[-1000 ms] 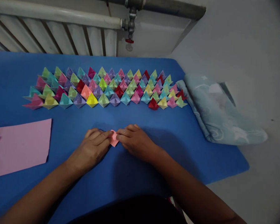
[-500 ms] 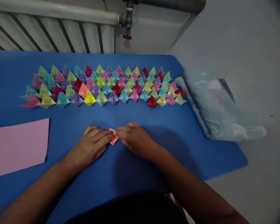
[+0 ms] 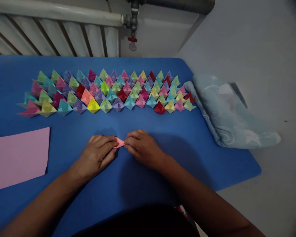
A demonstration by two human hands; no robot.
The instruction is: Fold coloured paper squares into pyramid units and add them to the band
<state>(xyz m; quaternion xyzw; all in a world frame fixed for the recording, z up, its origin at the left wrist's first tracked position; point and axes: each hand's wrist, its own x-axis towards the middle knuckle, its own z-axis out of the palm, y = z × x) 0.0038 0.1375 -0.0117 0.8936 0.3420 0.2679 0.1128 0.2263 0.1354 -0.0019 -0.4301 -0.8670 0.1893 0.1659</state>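
A small folded piece of salmon-pink paper (image 3: pixel 119 143) lies on the blue table between my two hands, its right end narrowing to a point. My left hand (image 3: pixel 98 153) is closed on its left side, with the fingertips covering part of the paper. At the pointed end, my right hand (image 3: pixel 141 146) pinches the tip with thumb and fingers together. Beyond both hands stand several rows of small folded paper boats (image 3: pixel 118 104) in many colours.
A pink sheet (image 3: pixel 21 158) lies at the left of the blue table (image 3: pixel 88 200). A folded pale blue cloth (image 3: pixel 232 115) rests over the right edge. Behind the table are a white radiator (image 3: pixel 49 36) and a pipe valve (image 3: pixel 133 21).
The salmon paper was a small diamond and now shows as a narrower pointed shape. My right hand has shifted slightly, its fingers now at the point.
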